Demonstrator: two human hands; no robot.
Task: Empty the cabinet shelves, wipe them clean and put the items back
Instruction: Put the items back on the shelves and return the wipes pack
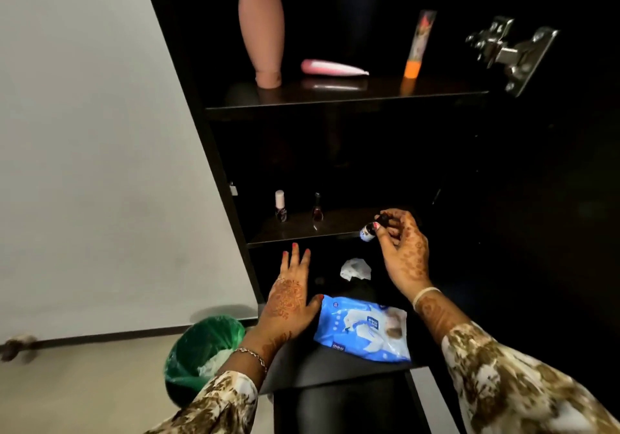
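Observation:
My right hand (401, 249) pinches a small dark bottle (367, 231) just above the front edge of the middle shelf (335, 232). Two nail polish bottles stand on that shelf, one with a white cap (280, 206) and one with a dark cap (317, 208). My left hand (290, 296) lies flat with straight fingers on the dark lower surface (328, 363), beside a blue pack of wet wipes (364, 331). A crumpled white wipe (356, 268) lies behind the pack. On the upper shelf (345, 99) are a tan upside-down bottle (261, 31), a pink tube lying flat (332, 67) and an orange-capped tube (419, 44).
A bin lined with a green bag (201, 353) stands on the floor at the lower left. A white wall (84, 148) runs along the cabinet's left side. A metal door hinge (510, 51) sticks out at the upper right.

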